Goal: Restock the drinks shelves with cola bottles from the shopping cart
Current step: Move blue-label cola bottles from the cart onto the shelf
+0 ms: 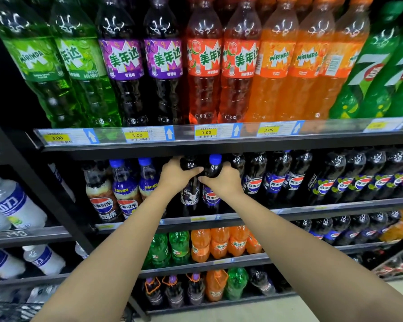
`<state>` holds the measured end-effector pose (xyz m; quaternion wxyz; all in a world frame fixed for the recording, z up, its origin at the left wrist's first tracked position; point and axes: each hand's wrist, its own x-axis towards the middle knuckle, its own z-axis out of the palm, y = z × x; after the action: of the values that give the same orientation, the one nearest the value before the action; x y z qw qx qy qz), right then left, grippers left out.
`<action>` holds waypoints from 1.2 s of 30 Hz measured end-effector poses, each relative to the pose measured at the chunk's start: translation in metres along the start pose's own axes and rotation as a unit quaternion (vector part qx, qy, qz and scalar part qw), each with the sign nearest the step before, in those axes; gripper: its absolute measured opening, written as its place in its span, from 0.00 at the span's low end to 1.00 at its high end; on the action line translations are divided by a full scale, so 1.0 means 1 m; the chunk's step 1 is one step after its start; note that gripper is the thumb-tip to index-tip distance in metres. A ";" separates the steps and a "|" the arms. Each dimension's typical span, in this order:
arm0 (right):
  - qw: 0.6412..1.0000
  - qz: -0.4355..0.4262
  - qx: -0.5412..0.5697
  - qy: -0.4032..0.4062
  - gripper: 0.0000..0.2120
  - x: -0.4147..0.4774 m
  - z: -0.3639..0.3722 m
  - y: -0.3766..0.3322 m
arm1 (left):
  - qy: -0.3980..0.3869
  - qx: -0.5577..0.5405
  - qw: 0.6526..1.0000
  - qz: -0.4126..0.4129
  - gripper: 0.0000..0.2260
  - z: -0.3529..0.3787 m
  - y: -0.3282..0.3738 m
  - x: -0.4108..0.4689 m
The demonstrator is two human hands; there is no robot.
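Fingers (pixel 193 171) grip cola bottles (pixel 211 182) amid crowded neighbours (pixel 275 180).

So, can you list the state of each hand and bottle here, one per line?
Left hand: closed around the black-label cola bottle.
Right hand: closed around the blue-cap cola bottle.
Black-label cola bottle: upright, held at the shoulder, on the second shelf.
Blue-cap cola bottle: upright, capped, held beside the first.
Second shelf: cola rows standing to the right.
Top shelf: full, bottles upright.
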<state>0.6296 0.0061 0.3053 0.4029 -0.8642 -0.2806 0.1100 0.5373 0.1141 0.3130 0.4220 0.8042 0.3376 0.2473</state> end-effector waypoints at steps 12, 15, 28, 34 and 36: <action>0.993 -0.034 -0.107 -0.032 0.24 0.003 -0.018 -0.009 | -0.136 -0.022 0.987 -0.077 0.21 -0.020 0.015 0.006; 0.991 -0.051 -0.125 -0.020 0.24 0.003 -0.020 -0.010 | -0.077 -0.042 0.994 -0.064 0.18 -0.013 0.011 0.003; 0.975 -0.126 -0.182 -0.018 0.26 0.011 -0.031 -0.019 | -0.058 -0.048 0.995 -0.069 0.20 -0.014 0.011 0.007; 0.985 -0.107 -0.104 -0.081 0.17 0.020 -0.032 -0.016 | -0.049 -0.035 0.997 -0.051 0.15 -0.010 0.000 0.012; 0.989 -0.109 -0.048 -0.085 0.17 0.021 -0.032 -0.015 | -0.049 -0.040 0.997 -0.047 0.16 -0.010 -0.003 0.012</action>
<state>0.6544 0.0060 0.3384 0.3450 -0.8345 -0.4109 0.1251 0.5373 0.1297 0.3173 0.4808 0.7813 0.3436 0.2010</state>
